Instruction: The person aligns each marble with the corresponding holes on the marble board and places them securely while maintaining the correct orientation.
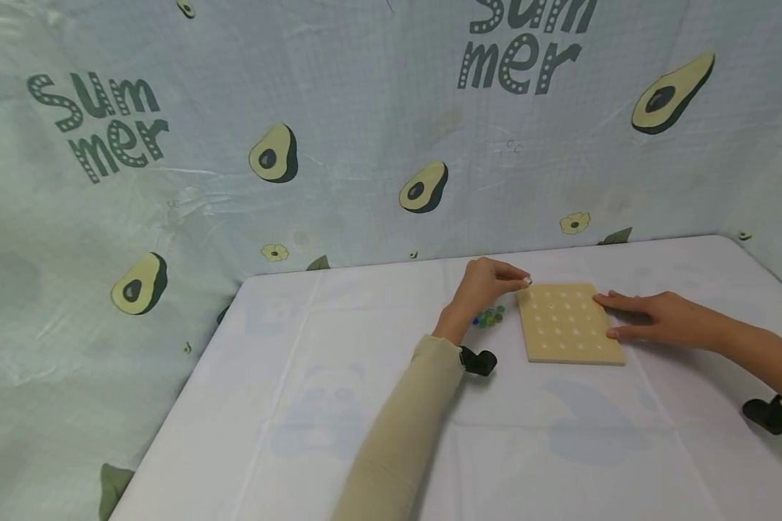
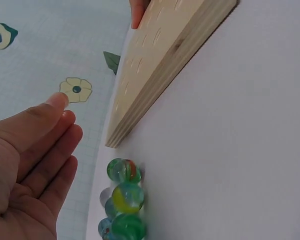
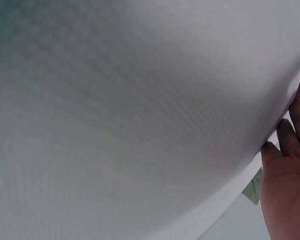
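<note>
A square wooden board [image 1: 570, 325] with rows of shallow round hollows lies flat on the table. My left hand [image 1: 485, 286] is over the board's far left corner, its thumb and forefinger pinching a small pale, shiny marble [image 1: 527, 280]. In the left wrist view the fingertips of the left hand [image 2: 37, 150] meet, and the marble is hidden. Several glass marbles [image 2: 127, 197], green, yellow and blue, sit in a cluster beside the board's left edge. At the opposite edge, my right hand [image 1: 658, 317] touches the board with fairly straight, spread fingers.
A white cloth with faint animal prints covers the table [image 1: 300, 434]. Behind it hangs a pale curtain [image 1: 352, 94] printed with avocados and lettering. Black wrist camera mounts [image 1: 478, 362] are strapped to both wrists.
</note>
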Demonstrator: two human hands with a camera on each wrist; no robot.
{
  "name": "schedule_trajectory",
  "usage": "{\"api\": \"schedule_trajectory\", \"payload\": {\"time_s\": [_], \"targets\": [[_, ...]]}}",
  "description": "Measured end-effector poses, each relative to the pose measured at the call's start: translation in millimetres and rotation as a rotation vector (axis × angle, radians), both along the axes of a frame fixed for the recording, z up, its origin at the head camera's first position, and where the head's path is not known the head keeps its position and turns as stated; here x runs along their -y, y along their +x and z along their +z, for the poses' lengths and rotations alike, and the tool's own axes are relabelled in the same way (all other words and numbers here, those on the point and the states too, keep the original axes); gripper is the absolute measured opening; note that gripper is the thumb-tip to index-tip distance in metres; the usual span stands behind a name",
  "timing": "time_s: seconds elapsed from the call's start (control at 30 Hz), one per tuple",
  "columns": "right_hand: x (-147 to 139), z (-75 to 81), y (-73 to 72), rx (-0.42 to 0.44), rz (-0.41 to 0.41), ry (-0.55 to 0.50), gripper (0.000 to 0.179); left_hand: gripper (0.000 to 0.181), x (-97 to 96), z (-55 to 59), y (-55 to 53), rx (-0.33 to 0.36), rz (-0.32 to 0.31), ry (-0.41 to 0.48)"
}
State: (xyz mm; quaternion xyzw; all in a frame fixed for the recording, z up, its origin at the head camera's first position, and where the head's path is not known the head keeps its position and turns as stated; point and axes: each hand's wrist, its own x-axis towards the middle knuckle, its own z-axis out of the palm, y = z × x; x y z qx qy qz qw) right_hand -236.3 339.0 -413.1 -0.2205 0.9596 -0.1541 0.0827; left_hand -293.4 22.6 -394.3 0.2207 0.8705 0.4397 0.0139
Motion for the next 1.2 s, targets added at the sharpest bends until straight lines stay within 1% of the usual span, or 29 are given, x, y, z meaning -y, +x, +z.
{"api": "schedule_trajectory", "payload": {"time_s": [0.13,0.3,0.43,0.57,0.73,0.93,1.2], "targets": [[-1,-0.1,0.6,-0.017,0.021,0.002,0.078,0.017,-6.3,-3.8,-2.3,0.021,0.027,-0.022],[-1,1.2,2.2,-0.07,0.056,-0.007,0.075,0.016,-12.5,-6.5,-3.7,0.016,0.042,-0.073],[0,3.8,3.1,-0.104,0.073,0.012,0.074,0.017,-15.7,-7.9,-4.2,0.022,0.057,-0.105],[3,5.5,3.2,-0.096,0.06,0.035,0.076,0.017,-17.3,-10.5,-5.1,0.028,0.08,-0.104],[3,4.1,1.5,-0.073,0.041,0.046,0.078,0.018,-19.1,-10.4,-4.0,0.01,0.077,-0.131],[1,3.8,0.1,-0.089,0.05,0.043,0.076,0.019,-25.8,-6.0,-3.1,0.003,0.078,-0.206],[2,7.3,0.3,-0.064,0.055,0.052,0.075,0.018,-34.2,-2.2,-1.7,0.014,0.11,-0.314]]}}
